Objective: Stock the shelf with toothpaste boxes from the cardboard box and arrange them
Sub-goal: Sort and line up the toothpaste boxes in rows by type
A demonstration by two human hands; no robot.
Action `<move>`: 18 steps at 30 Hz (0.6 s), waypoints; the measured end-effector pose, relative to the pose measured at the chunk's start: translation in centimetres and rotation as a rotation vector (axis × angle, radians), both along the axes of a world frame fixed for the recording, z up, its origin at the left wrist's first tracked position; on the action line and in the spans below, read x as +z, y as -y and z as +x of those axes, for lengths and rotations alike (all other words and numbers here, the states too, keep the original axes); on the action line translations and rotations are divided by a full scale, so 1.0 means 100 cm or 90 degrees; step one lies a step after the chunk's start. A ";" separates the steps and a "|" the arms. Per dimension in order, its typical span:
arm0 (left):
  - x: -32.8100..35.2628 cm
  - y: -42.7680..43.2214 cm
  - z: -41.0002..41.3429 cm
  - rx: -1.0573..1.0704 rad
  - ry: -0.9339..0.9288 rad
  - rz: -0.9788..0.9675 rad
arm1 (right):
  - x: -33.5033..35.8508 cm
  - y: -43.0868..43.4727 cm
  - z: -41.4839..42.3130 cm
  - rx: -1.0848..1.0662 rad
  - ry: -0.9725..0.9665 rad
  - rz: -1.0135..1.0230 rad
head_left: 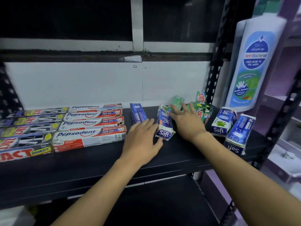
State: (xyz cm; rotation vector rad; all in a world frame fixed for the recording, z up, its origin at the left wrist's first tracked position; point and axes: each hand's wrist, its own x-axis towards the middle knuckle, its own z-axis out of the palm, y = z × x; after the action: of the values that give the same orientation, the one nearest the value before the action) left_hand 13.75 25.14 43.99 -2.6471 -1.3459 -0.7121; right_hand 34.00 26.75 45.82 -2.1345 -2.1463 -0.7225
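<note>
1. Nearest the camera, two bare forearms are seen reaching up from the bottom edge over the front lip of a black shelf (84,170).
2. The left hand (143,139) is laid flat on the shelf with fingers spread, its thumb touching the near end of a blue-and-white Safi box (164,126) and its fingertips beside a blue box (137,112) lying end-on further back.
3. The right hand (185,121) is stretched just right of that Safi box, fingers loosely extended over a small green box (176,101); whether the box is pinched or merely touched cannot be told, since the fingers blur there.
4. At the right end of the shelf, two more Safi boxes (223,121) are set side by side, the outer one overhanging the shelf edge.
5. To the left, four Pepsodent boxes (91,128) are arranged in a neat row lengthwise, and beyond them a row of grey-and-red Zact boxes (27,132) is placed against the left edge.
6. Further back on the right, a loose heap of green Zact boxes (201,105) is piled against the perforated black upright (215,74).
7. Behind everything a white back panel (81,84) is seen, and a white kids' wash bottle (254,66) is standing on the neighbouring rack at the right.
</note>
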 end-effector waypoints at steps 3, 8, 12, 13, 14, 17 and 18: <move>-0.001 -0.002 0.002 0.010 0.010 -0.014 | -0.003 0.000 -0.001 -0.008 -0.070 0.027; -0.002 -0.005 0.002 0.033 -0.002 -0.033 | -0.016 0.030 -0.018 0.161 -0.474 0.202; 0.002 0.000 0.001 0.034 0.014 -0.063 | -0.034 0.048 -0.030 0.239 -0.548 0.094; 0.004 0.003 0.000 0.039 0.017 -0.071 | -0.036 0.050 -0.030 0.241 -0.542 0.092; 0.005 0.004 0.000 0.045 0.020 -0.079 | -0.035 0.051 -0.029 0.238 -0.557 0.102; 0.007 0.009 -0.001 0.063 0.025 -0.099 | -0.033 0.055 -0.030 0.211 -0.587 0.138; 0.008 0.010 -0.002 0.069 0.026 -0.099 | -0.033 0.057 -0.031 0.195 -0.579 0.153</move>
State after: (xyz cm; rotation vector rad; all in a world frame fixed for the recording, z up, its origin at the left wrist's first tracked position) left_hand 13.58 24.13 44.74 -2.6627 -1.6045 -0.6784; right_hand 30.86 21.08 42.51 -1.5041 -1.6851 0.0449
